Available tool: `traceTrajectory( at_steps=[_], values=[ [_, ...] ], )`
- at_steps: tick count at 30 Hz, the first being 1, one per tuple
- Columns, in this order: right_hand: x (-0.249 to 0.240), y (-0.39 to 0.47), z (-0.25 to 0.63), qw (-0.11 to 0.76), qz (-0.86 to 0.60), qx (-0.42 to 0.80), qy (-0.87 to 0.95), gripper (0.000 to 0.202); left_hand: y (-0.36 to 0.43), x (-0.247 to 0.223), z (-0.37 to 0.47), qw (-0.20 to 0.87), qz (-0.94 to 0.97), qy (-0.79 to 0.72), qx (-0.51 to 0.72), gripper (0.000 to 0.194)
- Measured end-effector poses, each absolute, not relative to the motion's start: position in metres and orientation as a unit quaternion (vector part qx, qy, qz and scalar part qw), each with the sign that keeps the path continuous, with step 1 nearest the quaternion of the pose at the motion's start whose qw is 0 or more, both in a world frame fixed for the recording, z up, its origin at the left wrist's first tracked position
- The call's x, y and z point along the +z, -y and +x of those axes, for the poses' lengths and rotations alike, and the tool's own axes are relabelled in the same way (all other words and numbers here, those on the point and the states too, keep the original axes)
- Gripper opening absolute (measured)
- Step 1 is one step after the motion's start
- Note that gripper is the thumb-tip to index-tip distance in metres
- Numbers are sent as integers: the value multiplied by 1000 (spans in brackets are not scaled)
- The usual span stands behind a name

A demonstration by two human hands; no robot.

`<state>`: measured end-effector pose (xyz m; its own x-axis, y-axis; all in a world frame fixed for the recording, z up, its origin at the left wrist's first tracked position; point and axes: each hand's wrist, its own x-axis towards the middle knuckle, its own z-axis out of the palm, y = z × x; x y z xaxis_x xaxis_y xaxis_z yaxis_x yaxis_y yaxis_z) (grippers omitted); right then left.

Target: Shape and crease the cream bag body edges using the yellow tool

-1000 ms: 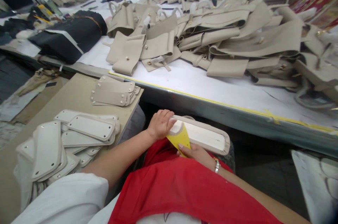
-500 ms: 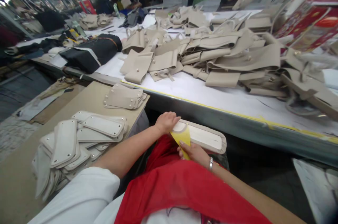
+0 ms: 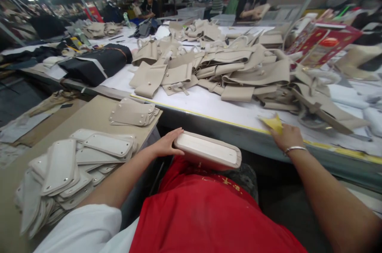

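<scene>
A long beige piece with a white top face [image 3: 209, 149] lies across my lap, over the red apron [image 3: 205, 209]. My left hand [image 3: 168, 143] grips its left end, thumb and fingers on either side. Out to the right, at the edge of the white-covered table [image 3: 203, 104], my right hand [image 3: 288, 137] holds a yellow piece [image 3: 273, 123] by its near end. Beige leather parts [image 3: 247, 66] are heaped on the table beyond both hands.
White rounded panels with rivets [image 3: 61, 165] are piled on a board [image 3: 95, 106] at the left, near a small beige stack [image 3: 133, 111]. A black bundle [image 3: 95, 64] and a red box [image 3: 328, 44] rest on the table. People work at the back.
My right hand has moved away to the right with the yellow piece, off the long piece. My left hand remains at the left end. The view has shifted slightly right.
</scene>
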<state>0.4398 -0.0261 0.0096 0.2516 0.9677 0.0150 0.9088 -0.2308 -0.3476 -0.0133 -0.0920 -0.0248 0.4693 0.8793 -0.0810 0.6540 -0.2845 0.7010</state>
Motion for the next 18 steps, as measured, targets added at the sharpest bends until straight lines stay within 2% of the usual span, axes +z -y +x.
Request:
traceTrajectory(
  at_steps=[3, 5, 6, 8, 10, 15, 18],
  values=[
    [11, 33, 437, 110, -777, 96, 613, 50, 81, -13, 0, 204, 877, -433, 47, 96],
    [9, 50, 419, 95, -752, 115, 643, 64, 70, -9, 9, 171, 896, -411, -2, 91],
    [7, 60, 408, 83, -710, 147, 683, 72, 65, -9, 12, 168, 900, -402, -20, 90],
    [0, 78, 384, 41, -533, 253, 806, 93, 55, -9, 18, 177, 904, -387, -45, 88],
    [-6, 90, 365, 18, -464, 291, 836, 104, 46, -10, 21, 189, 903, -381, -59, 89],
    [0, 99, 353, 16, -485, 287, 826, 93, 45, -1, 28, 205, 892, -398, -55, 90],
    [2, 105, 353, -17, -495, 295, 817, 108, 57, 1, 29, 235, 873, -423, -64, 96]
  ],
)
